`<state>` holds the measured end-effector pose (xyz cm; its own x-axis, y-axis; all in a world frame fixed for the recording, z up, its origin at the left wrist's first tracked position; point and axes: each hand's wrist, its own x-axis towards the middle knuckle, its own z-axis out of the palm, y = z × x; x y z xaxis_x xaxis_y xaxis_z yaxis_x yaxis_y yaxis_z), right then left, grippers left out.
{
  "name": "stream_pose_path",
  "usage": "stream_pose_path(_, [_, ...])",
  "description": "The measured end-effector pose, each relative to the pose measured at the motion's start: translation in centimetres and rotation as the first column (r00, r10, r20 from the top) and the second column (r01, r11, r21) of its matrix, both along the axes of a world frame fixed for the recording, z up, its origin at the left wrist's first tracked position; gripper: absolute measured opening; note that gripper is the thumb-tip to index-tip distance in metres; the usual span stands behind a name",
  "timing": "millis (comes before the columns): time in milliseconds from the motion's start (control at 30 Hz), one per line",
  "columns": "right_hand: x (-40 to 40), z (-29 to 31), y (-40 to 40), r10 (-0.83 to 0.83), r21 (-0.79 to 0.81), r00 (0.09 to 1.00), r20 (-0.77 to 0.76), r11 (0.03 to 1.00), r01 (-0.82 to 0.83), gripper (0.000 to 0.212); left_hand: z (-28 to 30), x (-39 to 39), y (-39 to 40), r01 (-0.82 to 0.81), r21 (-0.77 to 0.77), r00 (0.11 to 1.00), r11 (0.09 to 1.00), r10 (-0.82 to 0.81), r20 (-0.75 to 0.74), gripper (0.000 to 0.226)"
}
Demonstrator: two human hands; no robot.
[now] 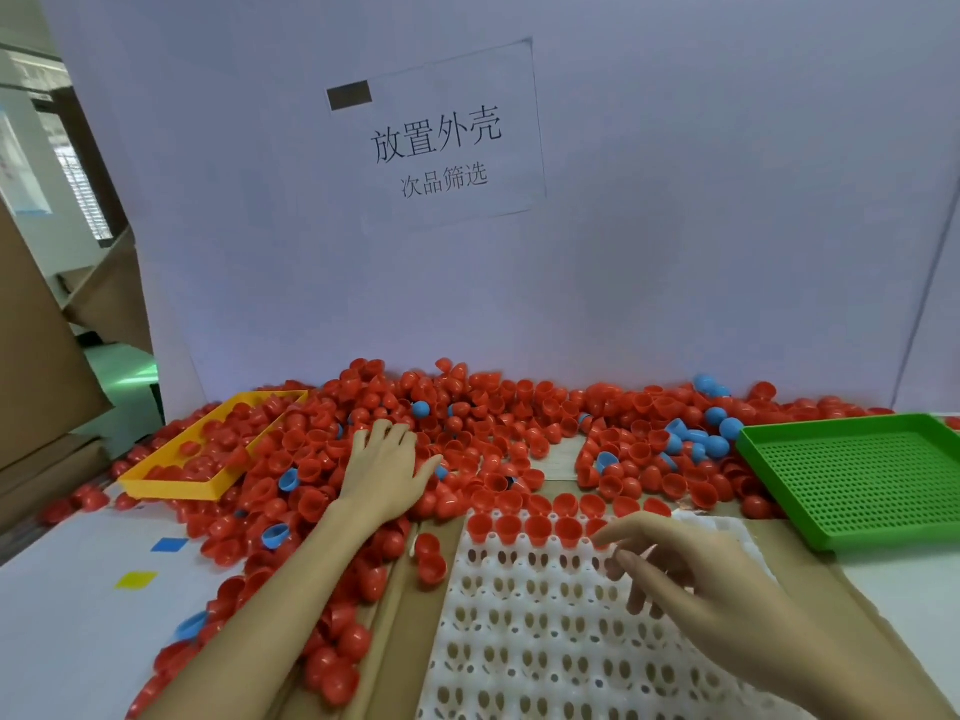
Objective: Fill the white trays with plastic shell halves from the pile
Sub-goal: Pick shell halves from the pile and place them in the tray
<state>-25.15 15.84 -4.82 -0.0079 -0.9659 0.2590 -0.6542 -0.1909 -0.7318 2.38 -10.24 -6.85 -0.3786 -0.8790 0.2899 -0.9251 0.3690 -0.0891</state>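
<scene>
Along the bench's near edge we see the white tray (545, 631), a grid of round sockets lying on brown cardboard (410, 574), its long axis running from the near edge toward the back wall. Only its far rows are filled: red shell halves (537, 527) sit in the sockets, those we can read with the open cup facing up; the nearer sockets show bare holes. At the back left corner a yellow tray (171, 485) holds a few red halves. By the right edge a green perforated tray (852, 480) lies tilted.

We see the pile (467, 428) spread across the back of the bench, mostly glossy red domes with some blue halves (717, 444) mixed in, tipped every way.

Our left hand (387, 470) rests palm down on the pile, fingers spread and straight. Our right hand (696, 569) hovers over the white tray's filled rows, fingers loosely bent and apart, holding nothing we can make out.
</scene>
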Motion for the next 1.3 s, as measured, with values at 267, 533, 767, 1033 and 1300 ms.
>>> stream_pose_path(267, [-1.9,0.2,-0.1,-0.069,0.006,0.995,0.075,0.998,0.069,0.025,0.3,-0.7,1.1,0.005,-0.18,0.992,0.984,-0.027,-0.124,0.036])
stream_pose_path(533, [-1.7,-0.2,-0.5,-0.04,-0.027,0.975,0.218,0.998,0.047,0.042,0.3,-6.3,13.7,0.434,-0.31,0.718,0.846,-0.532,-0.448,0.02])
stream_pose_path(767, [-0.8,-0.2,-0.5,0.06,-0.036,0.984,0.168,0.998,-0.054,0.029,-0.5,-7.9,18.6,0.561,-0.302,0.617,0.771,-0.633,-0.468,0.011])
stream_pose_path(1033, [-0.7,-0.1,-0.3,0.118,-0.079,0.973,0.2,0.991,-0.105,0.032,-0.6,-6.9,19.2,0.542,-0.103,0.391,0.834,-0.359,-0.847,0.047])
stream_pose_path(1300, [-0.1,-0.1,-0.3,0.137,-0.06,0.947,0.292,0.99,-0.125,0.024,-0.7,-6.9,18.8,0.566,-0.114,0.363,0.817,-0.371,-0.855,0.027])
